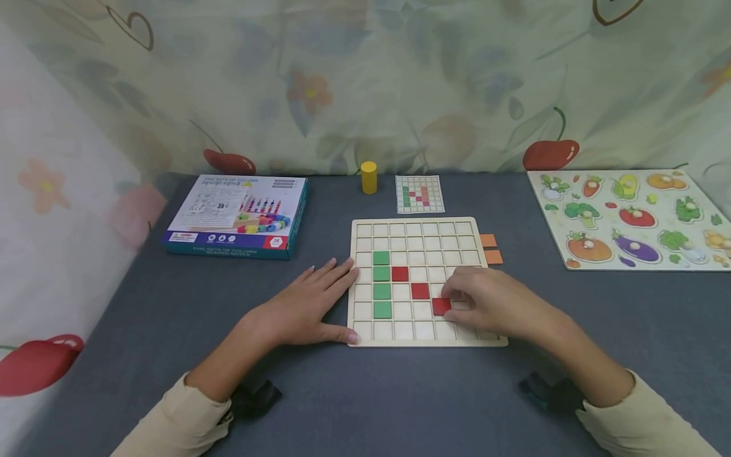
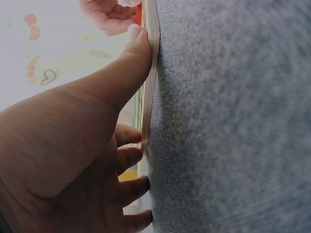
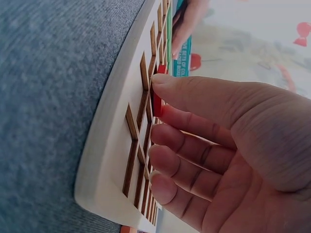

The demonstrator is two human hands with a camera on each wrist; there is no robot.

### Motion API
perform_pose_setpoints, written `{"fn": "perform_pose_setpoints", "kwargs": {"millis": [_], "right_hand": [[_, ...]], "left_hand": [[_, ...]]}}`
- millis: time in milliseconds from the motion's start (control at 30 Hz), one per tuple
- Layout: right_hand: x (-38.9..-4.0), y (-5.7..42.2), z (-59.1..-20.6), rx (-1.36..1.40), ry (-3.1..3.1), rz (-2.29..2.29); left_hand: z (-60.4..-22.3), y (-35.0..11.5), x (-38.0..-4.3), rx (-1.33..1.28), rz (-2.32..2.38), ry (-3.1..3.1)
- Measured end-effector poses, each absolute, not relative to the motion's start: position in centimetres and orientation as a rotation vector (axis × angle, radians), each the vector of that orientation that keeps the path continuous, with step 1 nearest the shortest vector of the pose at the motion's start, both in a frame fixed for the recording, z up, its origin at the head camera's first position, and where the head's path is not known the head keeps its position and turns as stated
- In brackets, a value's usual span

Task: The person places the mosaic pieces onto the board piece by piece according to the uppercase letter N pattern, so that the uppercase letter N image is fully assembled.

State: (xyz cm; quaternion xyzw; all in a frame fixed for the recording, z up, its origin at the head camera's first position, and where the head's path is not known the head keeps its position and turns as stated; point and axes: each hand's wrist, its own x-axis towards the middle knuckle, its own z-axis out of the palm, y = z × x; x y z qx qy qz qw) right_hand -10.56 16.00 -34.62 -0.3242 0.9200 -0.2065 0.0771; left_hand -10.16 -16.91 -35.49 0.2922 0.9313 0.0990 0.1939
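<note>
While the left grip (image 1: 308,306) is lying spread against the left edge of the grid board (image 1: 417,343), the right grip (image 1: 493,301) is pinching a red tile (image 1: 441,306) at the board's second-lowest row; squaring it before pressing should be helping it seat flat.

Pale fabric (image 1: 365,76) printed with cherries (image 1: 551,154) and flowers (image 1: 310,92) hangs behind a dark grey tabletop (image 1: 400,400).

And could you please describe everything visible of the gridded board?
The gridded board is pale, wood-looking, with rounded corners and recessed square cells. It lies flat on the tabletop. Four green tiles stand in one column; three red tiles step down diagonally. The left hand touches its left edge; the right hand pinches the lowest red tile.
</note>
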Motion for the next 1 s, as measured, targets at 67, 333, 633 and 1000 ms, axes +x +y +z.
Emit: {"fn": "perform_pose_setpoints", "kwargs": {"millis": [67,333,633,1000], "right_hand": [[-10.5,16.0,-34.6,-0.971,2.756,-0.622],[-10.3,16.1,-34.7,-0.981,2.769,-0.604],[-10.3,17.1,-34.6,-0.999,2.763,-0.632],[-10.8,21.7,-33.5,-0.876,2.813,-0.612]], "left_hand": [[-35.5,-16.9,-10.2,0.818,0.278,2.61],[-35.4,-16.8,-10.2,0.811,0.277,2.608],[-35.4,-16.8,-10.2,0.811,0.27,2.609],[-35.4,-16.8,-10.2,0.818,0.269,2.609]]}}
